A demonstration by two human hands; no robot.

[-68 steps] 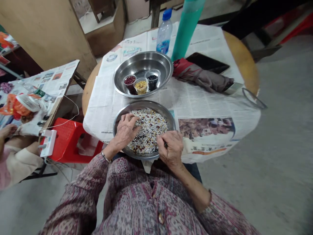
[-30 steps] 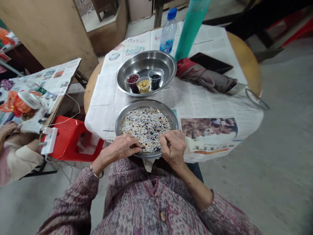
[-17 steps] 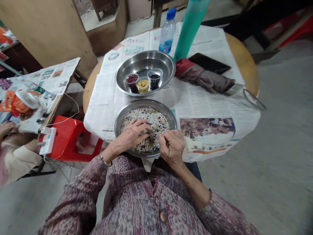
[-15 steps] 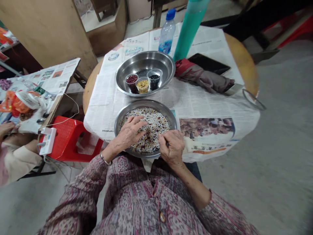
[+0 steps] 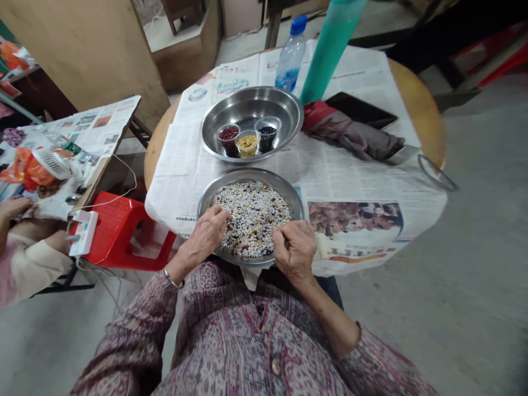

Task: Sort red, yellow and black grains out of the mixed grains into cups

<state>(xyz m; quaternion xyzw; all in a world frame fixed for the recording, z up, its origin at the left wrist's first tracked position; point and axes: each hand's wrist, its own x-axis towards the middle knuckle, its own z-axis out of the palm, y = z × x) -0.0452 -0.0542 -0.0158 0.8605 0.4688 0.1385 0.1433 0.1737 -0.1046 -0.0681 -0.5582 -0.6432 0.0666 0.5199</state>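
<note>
A steel bowl at the table's near edge holds white grains mixed with dark, red and yellow ones. My left hand rests over its left rim, fingers bent loosely with the tips on the grains. At the right rim, my right hand is closed in a fist; something dark shows by the thumb, too small to name. Behind stands a larger steel basin. Inside are three clear cups: one of red beans, one of yellow kernels and one of black beans.
Newspaper covers the round table. A plastic bottle, a green bottle, a folded umbrella and a dark tablet lie or stand beyond. Left are a red stool, a power strip and another person's hand.
My left hand has drawn back left from the middle of the grains to the bowl's rim, its fingers more bent. The right fist stays at the right rim. The view has shifted slightly.
</note>
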